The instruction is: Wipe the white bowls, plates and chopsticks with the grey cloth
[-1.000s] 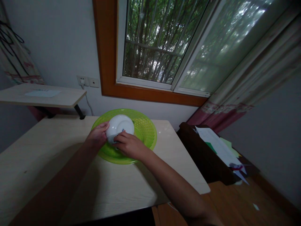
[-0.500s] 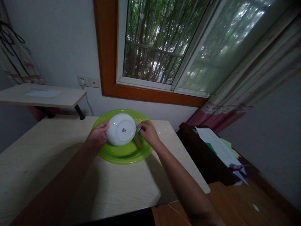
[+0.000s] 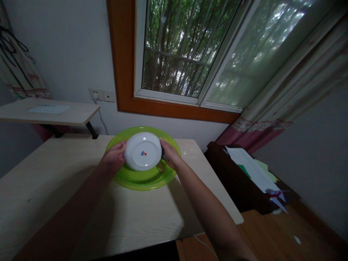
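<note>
My left hand [image 3: 114, 156] is closed on the left rim of a round white plate [image 3: 136, 157] with a small blue and red star mark at its middle. The plate is tilted so that the marked face is toward me, above a large green basin [image 3: 145, 186]. At the plate's right edge, my right hand [image 3: 170, 154] is closed around a small grey cloth-like thing [image 3: 163, 153], mostly hidden by the fingers. Below that hand, a yellow-brown wooden strip [image 3: 160, 166] shows in the basin, partly covered by the plate.
The basin stands on a pale wooden table [image 3: 146, 214] against the wall under a window. A raised shelf [image 3: 78, 115] with a paper on it is at the left. To the right, a dark cabinet [image 3: 231, 181] carries papers [image 3: 250, 166].
My right hand has come up against the plate's right edge, and the grey thing shows less. The plate has shifted slightly right and turned a little; the left hand keeps its hold.
</note>
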The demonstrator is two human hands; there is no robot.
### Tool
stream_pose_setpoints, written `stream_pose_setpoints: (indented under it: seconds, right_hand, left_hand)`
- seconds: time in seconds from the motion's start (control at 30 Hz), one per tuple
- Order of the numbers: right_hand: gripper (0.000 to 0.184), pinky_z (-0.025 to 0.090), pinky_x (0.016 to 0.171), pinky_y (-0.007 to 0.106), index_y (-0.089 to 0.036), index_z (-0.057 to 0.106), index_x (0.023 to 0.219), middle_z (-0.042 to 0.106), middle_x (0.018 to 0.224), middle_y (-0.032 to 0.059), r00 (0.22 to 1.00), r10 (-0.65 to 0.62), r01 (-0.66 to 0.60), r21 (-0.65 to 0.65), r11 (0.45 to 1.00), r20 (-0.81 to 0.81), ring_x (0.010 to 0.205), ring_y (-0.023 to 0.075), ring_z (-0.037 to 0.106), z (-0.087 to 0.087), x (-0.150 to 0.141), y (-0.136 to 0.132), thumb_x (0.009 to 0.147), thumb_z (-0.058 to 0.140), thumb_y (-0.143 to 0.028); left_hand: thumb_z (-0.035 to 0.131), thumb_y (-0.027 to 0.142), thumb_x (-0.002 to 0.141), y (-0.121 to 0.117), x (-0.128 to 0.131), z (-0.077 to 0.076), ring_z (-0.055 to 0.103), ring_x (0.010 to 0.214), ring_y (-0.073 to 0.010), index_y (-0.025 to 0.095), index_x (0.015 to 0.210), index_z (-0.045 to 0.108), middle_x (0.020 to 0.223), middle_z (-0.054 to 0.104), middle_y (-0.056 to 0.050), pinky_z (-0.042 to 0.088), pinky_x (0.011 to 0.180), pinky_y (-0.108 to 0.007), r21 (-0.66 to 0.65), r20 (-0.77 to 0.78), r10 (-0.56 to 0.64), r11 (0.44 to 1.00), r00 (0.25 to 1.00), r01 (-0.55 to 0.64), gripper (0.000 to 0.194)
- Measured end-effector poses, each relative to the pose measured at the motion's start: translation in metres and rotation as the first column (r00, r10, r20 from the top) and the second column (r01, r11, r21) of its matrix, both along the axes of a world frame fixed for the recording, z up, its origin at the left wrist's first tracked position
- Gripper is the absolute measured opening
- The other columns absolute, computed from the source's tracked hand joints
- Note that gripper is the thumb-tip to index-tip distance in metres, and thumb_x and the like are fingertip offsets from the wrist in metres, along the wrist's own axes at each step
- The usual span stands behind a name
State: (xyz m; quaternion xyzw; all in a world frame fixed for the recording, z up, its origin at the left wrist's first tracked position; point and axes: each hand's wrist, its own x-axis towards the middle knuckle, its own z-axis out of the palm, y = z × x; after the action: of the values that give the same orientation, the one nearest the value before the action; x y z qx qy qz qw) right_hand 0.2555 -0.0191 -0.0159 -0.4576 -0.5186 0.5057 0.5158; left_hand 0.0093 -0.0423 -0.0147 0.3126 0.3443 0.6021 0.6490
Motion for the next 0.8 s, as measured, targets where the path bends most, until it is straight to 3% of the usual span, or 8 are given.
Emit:
stream_pose_setpoints:
  seconds: [0.1,0.23,0.4,0.53,0.63,0.8]
  right_hand:
    - [0.041,0.049,0.073,0.027,-0.021,0.071,0.090,0.073,0.090,0.0011,0.992,0.070,-0.068,0.014,0.998,-0.102,0.079,0.0161,0.062,0.007,-0.004,-0.004,0.085,0.061,-0.060]
    - [0.043,0.049,0.067,0.028,-0.021,0.070,0.084,0.073,0.082,0.0012,0.983,0.040,-0.041,0.000,0.999,-0.179,0.070,0.0163,0.061,0.010,-0.005,-0.004,0.080,0.066,-0.064]
    - [0.046,0.048,0.062,0.029,-0.018,0.070,0.083,0.073,0.078,0.0033,0.979,0.037,-0.049,-0.053,0.997,-0.202,0.064,0.0163,0.060,0.014,-0.003,-0.001,0.075,0.072,-0.064]
    - [0.046,0.047,0.059,0.029,-0.018,0.070,0.079,0.072,0.074,0.0038,0.991,0.048,-0.058,-0.078,0.995,-0.128,0.059,0.0162,0.059,0.019,-0.002,-0.002,0.073,0.074,-0.063]
    - [0.046,0.043,0.055,0.027,-0.017,0.069,0.076,0.070,0.070,0.0026,0.998,0.065,-0.065,-0.061,0.996,-0.008,0.058,0.0151,0.057,0.023,-0.003,-0.004,0.071,0.075,-0.063]
    - [0.048,0.034,0.050,0.024,-0.018,0.064,0.070,0.062,0.062,-0.0024,0.981,0.054,-0.054,-0.004,0.999,0.189,0.054,0.0120,0.050,0.027,-0.002,-0.004,0.070,0.073,-0.065]
  left_hand:
    - [0.061,0.014,0.086,0.000,0.002,0.002,0.063,0.118,-0.0278,0.009,0.115,0.067,0.119,0.071,-0.016,0.054,0.099,-0.038,-0.006,0.000,0.002,1.000,1.000,-0.002,0.030]
    - [0.060,0.013,0.085,0.000,0.006,0.003,0.066,0.113,-0.0257,0.011,0.112,0.067,0.115,0.071,-0.015,0.056,0.092,-0.035,-0.044,-0.021,-0.010,0.999,1.000,0.009,0.028]
    - [0.076,0.026,0.077,-0.006,0.013,0.006,0.067,0.104,-0.0238,0.017,0.115,0.066,0.120,0.070,-0.012,0.056,0.079,-0.030,-0.056,-0.157,-0.024,0.998,0.987,0.016,0.040]
    - [0.084,0.035,0.069,-0.014,0.020,0.011,0.064,0.112,-0.0265,0.015,0.120,0.063,0.128,0.066,-0.014,0.052,0.090,-0.033,0.083,-0.306,-0.067,0.992,0.950,0.096,0.059]
    - [0.087,0.039,0.064,-0.015,0.022,0.011,0.065,0.110,-0.0287,0.014,0.123,0.061,0.123,0.068,-0.014,0.051,0.092,-0.037,0.162,-0.459,-0.088,0.970,0.884,0.181,0.069]
    - [0.088,0.042,0.058,-0.008,0.019,-0.001,0.069,0.096,-0.0280,0.016,0.106,0.059,0.103,0.072,-0.009,0.054,0.082,-0.038,0.125,-0.590,-0.104,0.968,0.801,0.218,0.061]
